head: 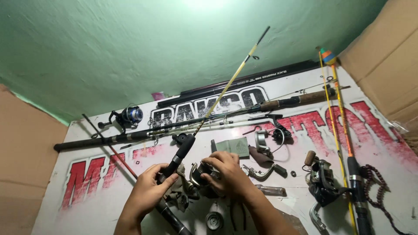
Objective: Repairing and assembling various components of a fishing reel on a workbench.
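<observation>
Hiding most of the spinning reel (201, 174), the right hand (226, 174) wraps around it above the bench (305, 204). The left hand (148, 191) grips the fishing rod (183, 150) by its black handle; the rod slants up and right, butt cut off below.

Dim, overhead glare, perhaps wide-angle edge distortion
</observation>
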